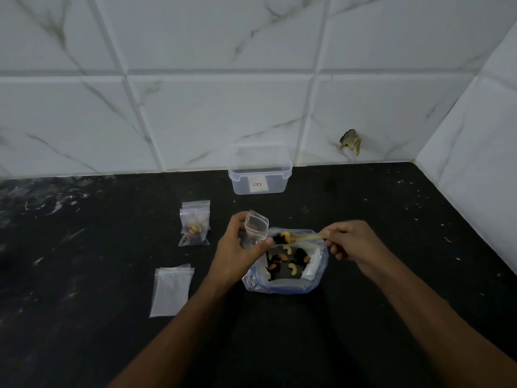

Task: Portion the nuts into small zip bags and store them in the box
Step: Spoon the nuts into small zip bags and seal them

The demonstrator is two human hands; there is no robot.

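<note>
My left hand (237,247) holds a small clear zip bag (255,226) upright with its mouth open. My right hand (352,242) grips a clear plastic spoon (300,238) that carries cashews and dark nuts, its bowl right beside the bag's mouth. Both are above a large open bag of mixed nuts (288,264) standing on the black counter. Two filled small zip bags (194,224) lie to the left. A few empty zip bags (171,291) lie stacked at the front left. The clear plastic box (259,170) stands open against the wall.
The black counter (391,275) meets a white marble-tiled wall behind and on the right. A chipped hole (350,142) marks the wall near the corner. Small white specks dot the counter.
</note>
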